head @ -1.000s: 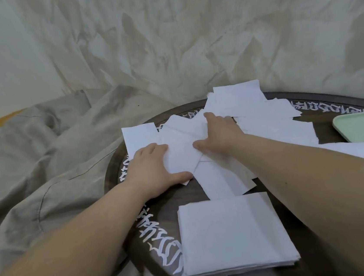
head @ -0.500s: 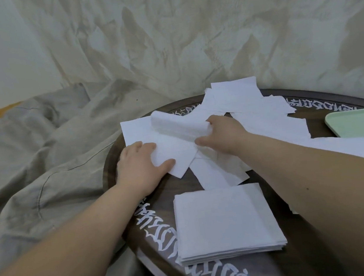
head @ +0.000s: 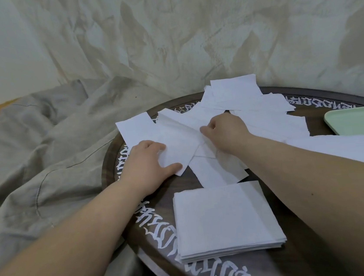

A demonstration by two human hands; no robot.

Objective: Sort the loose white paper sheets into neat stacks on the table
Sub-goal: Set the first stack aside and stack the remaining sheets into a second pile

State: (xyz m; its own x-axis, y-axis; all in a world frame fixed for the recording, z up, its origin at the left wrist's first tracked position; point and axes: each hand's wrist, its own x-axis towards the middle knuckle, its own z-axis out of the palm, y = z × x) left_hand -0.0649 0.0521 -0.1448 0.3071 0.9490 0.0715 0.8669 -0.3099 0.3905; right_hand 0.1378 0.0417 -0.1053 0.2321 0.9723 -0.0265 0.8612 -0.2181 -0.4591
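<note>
Handling these loose sheets (head: 263,119) calls for a light touch, we judge: they look thin, limp and nearly weightless, likely to slide over one another and crease if pinched hard. They lie fanned from the table's (head: 303,258) centre toward twelve and three o'clock, while the neat stack (head: 224,219) sits at six o'clock. Our left hand (head: 144,167) rests flat, fingers relaxed, thumb on the near corner of one sheet (head: 178,152) at nine o'clock. Our right hand (head: 223,133) pinches that sheet's far edge with curled fingers. We would take hold at opposite edges, keeping it flat. A green tray (head: 360,118) sits at three o'clock.
</note>
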